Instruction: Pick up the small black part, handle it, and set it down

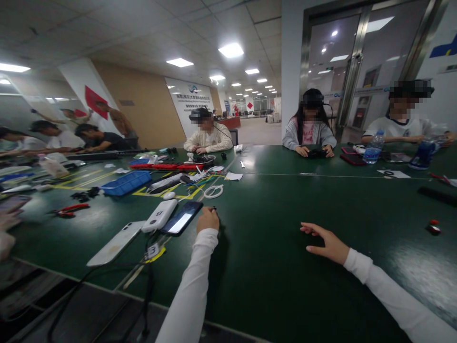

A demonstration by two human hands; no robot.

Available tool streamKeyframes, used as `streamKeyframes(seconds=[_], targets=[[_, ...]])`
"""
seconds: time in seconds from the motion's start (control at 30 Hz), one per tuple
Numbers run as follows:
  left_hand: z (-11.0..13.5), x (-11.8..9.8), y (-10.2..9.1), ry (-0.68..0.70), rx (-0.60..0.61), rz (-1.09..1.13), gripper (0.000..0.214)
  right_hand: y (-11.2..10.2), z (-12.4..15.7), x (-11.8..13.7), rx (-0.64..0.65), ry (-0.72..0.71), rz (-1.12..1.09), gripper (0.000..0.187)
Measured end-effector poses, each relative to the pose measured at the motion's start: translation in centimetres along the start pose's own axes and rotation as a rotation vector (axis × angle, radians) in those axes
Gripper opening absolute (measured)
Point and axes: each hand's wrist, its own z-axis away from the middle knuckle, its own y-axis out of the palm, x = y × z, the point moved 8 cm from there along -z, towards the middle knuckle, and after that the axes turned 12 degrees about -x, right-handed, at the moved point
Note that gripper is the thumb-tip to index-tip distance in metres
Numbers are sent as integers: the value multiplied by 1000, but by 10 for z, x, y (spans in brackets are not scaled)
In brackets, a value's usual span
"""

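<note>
My left hand is closed above the green table, just right of a dark phone with a bright patch on its screen. A small dark piece shows at its fingertips, too small to name. My right hand hovers over the table on the right, thumb and fingers apart, holding nothing. Left of the dark phone lie a white power bank and a white phone. A coiled white cable rests beyond my left hand.
A blue tray, red-handled pliers and a red power strip lie to the left. Black cables hang over the near edge. A small red-and-black object and a water bottle are at right. Several people sit around the table.
</note>
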Motion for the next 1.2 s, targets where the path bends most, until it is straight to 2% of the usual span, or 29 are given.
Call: streamKeyframes(seconds=[0.2,0.4,0.73,1.0,1.2], targets=[[-15,22,-3,-58,-107,234,24,1,1,-1,-10,-24,2,62],[-16,31,-10,-37,-162,173,22,2,0,-5,-7,-20,-4,62],[-13,34,4,29,-112,104,22,4,0,-8,16,-3,3,62],[-10,30,5,3,-60,64,22,3,0,-8,-3,-18,-4,61],[-9,29,5,-5,-75,58,24,3,1,-7,14,5,0,61]])
